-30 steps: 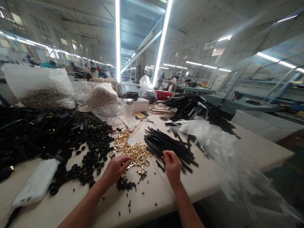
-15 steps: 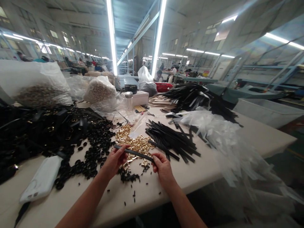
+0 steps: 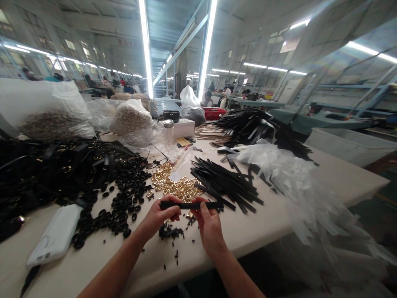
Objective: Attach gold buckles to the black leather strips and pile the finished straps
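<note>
Both hands pinch one black strap [image 3: 187, 205], held level above the table. My left hand [image 3: 161, 214] is closed on its left end, thumb in front. My right hand [image 3: 208, 221] grips it right of the middle, and the strap's right end sticks out past the thumb. Behind the hands lies a heap of gold buckles [image 3: 180, 187], partly covered by the fingers. Small black bits [image 3: 170, 232] lie on the table beneath the hands. To the right is a pile of black straps [image 3: 226, 182]; to the left, a mass of black rings [image 3: 120, 198].
A white power bank [image 3: 56, 234] with a cable lies at the left on the table [image 3: 248, 231]. Black straps with buckles [image 3: 62, 165] are heaped behind it. Filled plastic bags [image 3: 132, 118] and a glass jar [image 3: 168, 131] stand further back. Plastic wrap [image 3: 288, 178] hangs over the right edge.
The strap has turned from slanting to level. My left hand has shifted right along it, and my right hand has rolled so its thumb lies on the front, bringing the hands closer together.
</note>
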`<state>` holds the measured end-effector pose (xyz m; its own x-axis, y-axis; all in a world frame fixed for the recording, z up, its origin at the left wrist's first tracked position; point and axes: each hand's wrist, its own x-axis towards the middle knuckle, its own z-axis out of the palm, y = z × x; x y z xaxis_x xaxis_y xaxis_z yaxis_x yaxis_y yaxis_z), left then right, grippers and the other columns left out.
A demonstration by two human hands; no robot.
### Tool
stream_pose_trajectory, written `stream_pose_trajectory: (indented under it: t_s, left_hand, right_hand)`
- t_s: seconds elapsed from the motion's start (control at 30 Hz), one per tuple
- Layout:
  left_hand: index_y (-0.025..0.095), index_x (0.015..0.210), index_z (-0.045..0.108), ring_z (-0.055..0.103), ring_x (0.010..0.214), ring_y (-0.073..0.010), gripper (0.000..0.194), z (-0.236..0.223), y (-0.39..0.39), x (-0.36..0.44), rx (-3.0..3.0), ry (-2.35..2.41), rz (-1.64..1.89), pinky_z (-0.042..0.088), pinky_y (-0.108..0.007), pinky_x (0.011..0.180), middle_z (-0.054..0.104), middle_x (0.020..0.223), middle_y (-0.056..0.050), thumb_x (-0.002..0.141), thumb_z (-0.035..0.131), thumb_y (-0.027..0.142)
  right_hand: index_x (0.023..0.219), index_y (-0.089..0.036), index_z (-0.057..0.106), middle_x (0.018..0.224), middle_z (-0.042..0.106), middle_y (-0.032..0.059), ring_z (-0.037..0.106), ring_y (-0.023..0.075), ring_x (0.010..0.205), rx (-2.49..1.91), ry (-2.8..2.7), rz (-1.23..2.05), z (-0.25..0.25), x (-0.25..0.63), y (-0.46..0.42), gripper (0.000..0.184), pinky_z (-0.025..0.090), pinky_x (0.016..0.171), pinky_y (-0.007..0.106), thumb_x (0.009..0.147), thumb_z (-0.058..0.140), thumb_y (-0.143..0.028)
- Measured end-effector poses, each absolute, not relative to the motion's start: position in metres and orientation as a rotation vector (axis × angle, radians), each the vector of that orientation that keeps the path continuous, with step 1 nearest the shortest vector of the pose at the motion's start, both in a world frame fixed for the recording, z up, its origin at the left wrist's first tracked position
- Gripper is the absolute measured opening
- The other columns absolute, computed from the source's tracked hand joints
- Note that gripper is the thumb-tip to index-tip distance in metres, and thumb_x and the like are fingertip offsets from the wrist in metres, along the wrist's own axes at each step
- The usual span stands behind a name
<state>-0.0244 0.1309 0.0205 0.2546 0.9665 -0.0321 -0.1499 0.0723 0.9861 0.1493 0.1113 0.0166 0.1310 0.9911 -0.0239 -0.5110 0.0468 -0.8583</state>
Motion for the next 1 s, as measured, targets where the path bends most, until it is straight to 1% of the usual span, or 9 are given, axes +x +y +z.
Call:
stream_pose_trajectory:
  t_s: [0.07,0.17,0.27,0.37,0.43,0.57,0.7,0.83,1.0]
  left_hand:
    - [0.016,0.099,0.064,0.061,0.063,-0.0143,0.034,0.02,0.131,-0.023,1.306,0.985,0.991,0.046,-0.024,0.055,0.067,0.075,-0.003,0.074,0.074,0.037]
    - [0.017,0.1,0.065,0.061,0.066,-0.0146,0.033,0.02,0.132,-0.024,1.426,1.132,1.026,0.046,-0.024,0.056,0.066,0.079,-0.003,0.076,0.071,0.039]
    - [0.016,0.101,0.064,0.062,0.068,-0.0147,0.033,0.024,0.131,-0.023,1.391,1.078,1.045,0.048,-0.025,0.06,0.067,0.081,-0.004,0.079,0.067,0.042]
    - [0.016,0.102,0.063,0.06,0.062,-0.0128,0.036,0.029,0.126,-0.02,1.319,0.903,0.992,0.048,-0.024,0.058,0.066,0.077,-0.002,0.077,0.069,0.042]
    - [0.015,0.094,0.064,0.057,0.057,-0.0104,0.033,0.03,0.123,-0.017,1.291,0.863,0.961,0.046,-0.022,0.054,0.063,0.068,0.001,0.075,0.073,0.04]
    - [0.015,0.09,0.062,0.052,0.048,-0.0081,0.03,0.027,0.123,-0.014,1.244,0.933,0.919,0.042,-0.019,0.047,0.056,0.058,0.005,0.074,0.072,0.038]
    - [0.014,0.099,0.061,0.05,0.042,-0.0078,0.033,0.026,0.126,-0.016,1.166,1.057,0.936,0.04,-0.019,0.043,0.055,0.053,0.006,0.076,0.066,0.037]
    - [0.013,0.112,0.058,0.055,0.044,-0.0098,0.044,0.028,0.127,-0.018,1.079,1.095,0.908,0.044,-0.02,0.045,0.06,0.057,0.003,0.075,0.064,0.036]
    - [0.011,0.119,0.056,0.055,0.044,-0.01,0.05,0.029,0.128,-0.018,1.073,1.096,0.883,0.043,-0.019,0.044,0.06,0.054,0.003,0.075,0.063,0.035]
  right_hand:
    - [0.096,-0.02,0.063,0.091,0.067,0.0034,0.062,0.0159,0.082,-0.789,-0.762,1.221,0.026,0.154,0.111,0.029,0.052,0.075,0.03,0.085,0.063,-0.046]
    - [0.103,-0.02,0.059,0.066,0.06,-0.0034,0.052,0.0089,0.055,-0.826,-1.012,1.128,0.045,0.173,0.107,0.028,0.046,0.054,0.022,0.091,0.056,-0.045]
    - [0.1,-0.019,0.057,0.056,0.054,-0.0065,0.04,0.005,0.038,-1.013,-1.439,1.352,0.054,0.186,0.1,0.028,0.03,0.038,0.017,0.095,0.049,-0.045]
    - [0.092,-0.018,0.056,0.052,0.055,-0.0064,0.041,0.0053,0.035,-1.105,-1.627,1.641,0.047,0.183,0.095,0.029,0.029,0.035,0.016,0.096,0.044,-0.043]
    - [0.089,-0.018,0.055,0.052,0.055,-0.0063,0.043,0.0059,0.034,-1.106,-1.656,1.769,0.039,0.176,0.093,0.027,0.031,0.034,0.016,0.095,0.043,-0.041]
    - [0.092,-0.018,0.057,0.057,0.057,-0.0054,0.048,0.0067,0.039,-1.08,-1.687,1.799,0.03,0.167,0.094,0.02,0.036,0.038,0.016,0.092,0.047,-0.035]
    - [0.091,-0.021,0.061,0.067,0.06,-0.0044,0.055,0.0089,0.053,-1.246,-1.789,1.402,0.033,0.169,0.095,0.009,0.044,0.051,0.019,0.083,0.056,-0.022]
    - [0.092,-0.023,0.063,0.08,0.066,-0.0025,0.061,0.0139,0.072,-1.371,-1.891,0.914,0.034,0.172,0.094,0.013,0.046,0.067,0.024,0.079,0.065,-0.022]
    - [0.094,-0.024,0.064,0.086,0.067,-0.0015,0.062,0.016,0.081,-1.344,-1.9,0.733,0.025,0.171,0.093,0.015,0.045,0.075,0.026,0.08,0.067,-0.022]
